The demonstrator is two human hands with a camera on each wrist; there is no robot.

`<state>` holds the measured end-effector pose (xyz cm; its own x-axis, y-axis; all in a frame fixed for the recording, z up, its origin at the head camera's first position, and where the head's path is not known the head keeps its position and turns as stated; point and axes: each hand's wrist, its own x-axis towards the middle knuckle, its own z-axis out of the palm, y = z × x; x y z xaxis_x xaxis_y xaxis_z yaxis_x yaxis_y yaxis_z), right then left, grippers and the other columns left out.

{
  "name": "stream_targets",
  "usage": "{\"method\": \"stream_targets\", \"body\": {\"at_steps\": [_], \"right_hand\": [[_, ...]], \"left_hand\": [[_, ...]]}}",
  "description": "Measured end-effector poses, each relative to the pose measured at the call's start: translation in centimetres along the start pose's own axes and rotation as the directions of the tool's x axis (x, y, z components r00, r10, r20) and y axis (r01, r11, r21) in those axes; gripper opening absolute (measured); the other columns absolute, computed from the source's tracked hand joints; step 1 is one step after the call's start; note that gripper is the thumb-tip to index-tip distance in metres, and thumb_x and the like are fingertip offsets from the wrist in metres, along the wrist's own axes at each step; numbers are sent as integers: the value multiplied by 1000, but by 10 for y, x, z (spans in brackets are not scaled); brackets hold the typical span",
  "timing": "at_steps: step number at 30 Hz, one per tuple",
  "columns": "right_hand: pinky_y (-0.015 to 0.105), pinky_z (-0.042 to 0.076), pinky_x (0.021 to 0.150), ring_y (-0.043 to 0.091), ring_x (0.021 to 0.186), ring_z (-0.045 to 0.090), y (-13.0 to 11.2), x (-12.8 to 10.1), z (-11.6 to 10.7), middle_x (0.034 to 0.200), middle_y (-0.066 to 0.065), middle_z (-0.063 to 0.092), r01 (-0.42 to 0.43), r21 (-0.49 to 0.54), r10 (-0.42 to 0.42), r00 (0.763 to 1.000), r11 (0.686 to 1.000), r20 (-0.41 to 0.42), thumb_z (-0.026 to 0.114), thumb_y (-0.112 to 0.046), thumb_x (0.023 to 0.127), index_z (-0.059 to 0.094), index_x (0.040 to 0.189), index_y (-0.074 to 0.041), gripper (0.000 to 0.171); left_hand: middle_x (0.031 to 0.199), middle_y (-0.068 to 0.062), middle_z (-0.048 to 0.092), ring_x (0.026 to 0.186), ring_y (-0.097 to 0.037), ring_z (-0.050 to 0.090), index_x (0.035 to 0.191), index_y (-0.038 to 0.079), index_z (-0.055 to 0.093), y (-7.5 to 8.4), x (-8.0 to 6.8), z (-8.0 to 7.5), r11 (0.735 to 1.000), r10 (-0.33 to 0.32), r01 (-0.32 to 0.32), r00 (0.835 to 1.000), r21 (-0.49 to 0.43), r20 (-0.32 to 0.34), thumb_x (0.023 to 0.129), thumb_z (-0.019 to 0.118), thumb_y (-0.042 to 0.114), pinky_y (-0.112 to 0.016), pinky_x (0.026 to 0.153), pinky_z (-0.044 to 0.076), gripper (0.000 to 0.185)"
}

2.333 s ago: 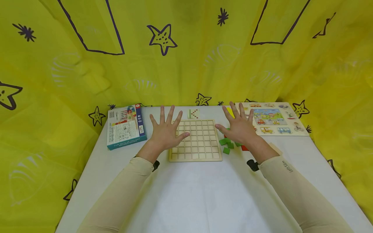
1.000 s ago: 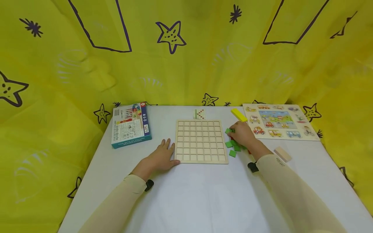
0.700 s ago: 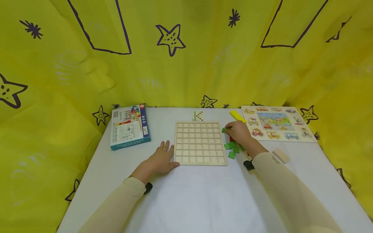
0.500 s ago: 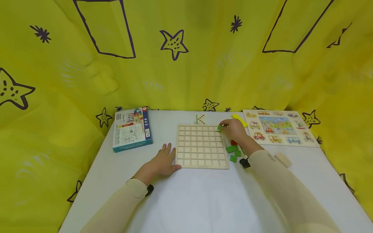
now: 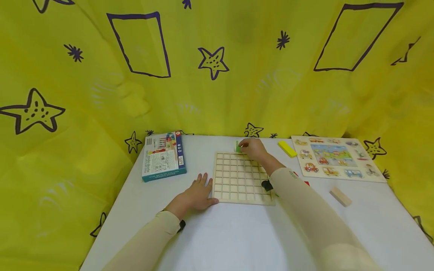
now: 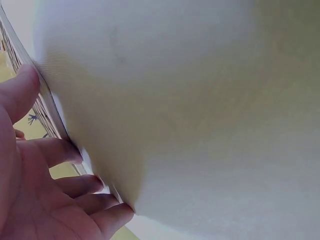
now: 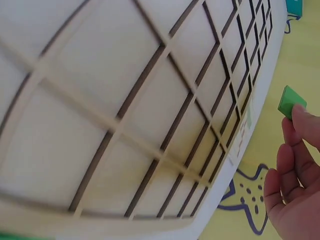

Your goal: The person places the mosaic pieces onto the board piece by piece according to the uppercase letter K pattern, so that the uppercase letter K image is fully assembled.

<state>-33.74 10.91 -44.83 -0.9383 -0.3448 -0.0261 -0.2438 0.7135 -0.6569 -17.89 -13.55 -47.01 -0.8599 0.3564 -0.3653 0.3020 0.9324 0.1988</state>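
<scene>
Fingers point(image 7: 299, 119) with green tile point(image 7: 290, 102) now over grid board's point(image 5: 241, 177) far edge.

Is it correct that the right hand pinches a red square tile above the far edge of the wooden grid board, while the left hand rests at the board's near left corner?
Not quite: the tile is green, not red, as the right wrist view shows. The right hand does pinch it above the far edge of the wooden grid board, and the left hand rests at the board's near left corner.
</scene>
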Motion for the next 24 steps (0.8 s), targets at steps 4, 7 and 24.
{"method": "stream_targets", "body": {"at_steps": [4, 7, 24], "right_hand": [[45, 52, 88, 33, 108, 60, -6, 10, 7, 116, 16, 67, 5, 38, -5, 1000, 999, 15, 66, -14, 99, 72, 118, -4, 22], [44, 52, 88, 33, 108, 61, -9, 14, 14, 115, 16, 68, -1, 51, 0, 1000, 999, 32, 66, -15, 99, 73, 116, -4, 21], [47, 49, 97, 32, 110, 63, -14, 20, 49, 110, 11, 71, 49, -40, -46, 996, 998, 78, 65, -12, 99, 74, 111, -2, 18]], "left_hand": [[165, -24, 13, 151, -43, 9, 157, 0, 29, 0, 2, -1, 1000, -7, 7, 1000, -1, -10, 98, 54, 58, -51, 120, 21, 87], [165, -23, 15, 151, -43, 10, 157, 0, 30, -1, 1, 0, 1000, -9, 9, 1000, -6, -12, 97, 55, 59, -50, 120, 21, 87], [164, -23, 17, 151, -43, 13, 156, 1, 32, 2, -3, 5, 1000, -11, 12, 1000, 29, -24, 97, 54, 61, -50, 119, 25, 87]]}}
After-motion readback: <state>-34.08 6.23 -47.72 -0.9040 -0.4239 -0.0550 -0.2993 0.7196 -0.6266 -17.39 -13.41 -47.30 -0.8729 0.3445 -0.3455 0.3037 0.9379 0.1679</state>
